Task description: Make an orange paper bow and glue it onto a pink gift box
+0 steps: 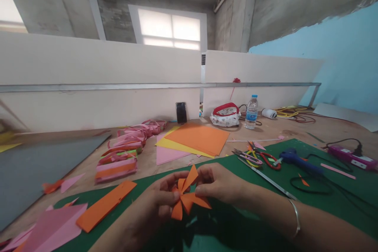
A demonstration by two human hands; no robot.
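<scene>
Both hands meet over the green cutting mat (325,201) near the front edge. My left hand (159,199) and my right hand (220,185) pinch an orange folded paper shape (186,197) with pointed flaps between them. The fingers of both hands are closed on its middle. A silver bangle (296,216) sits on my right wrist.
An orange paper strip (103,204) and pink scraps (53,228) lie at the left. Folded pink and orange pieces (121,157) are stacked behind. Orange, yellow and pink sheets (196,138), scissors (260,157), a metal ruler (267,179), a blue glue gun (298,159), a water bottle (251,112) and a phone (181,112) lie beyond.
</scene>
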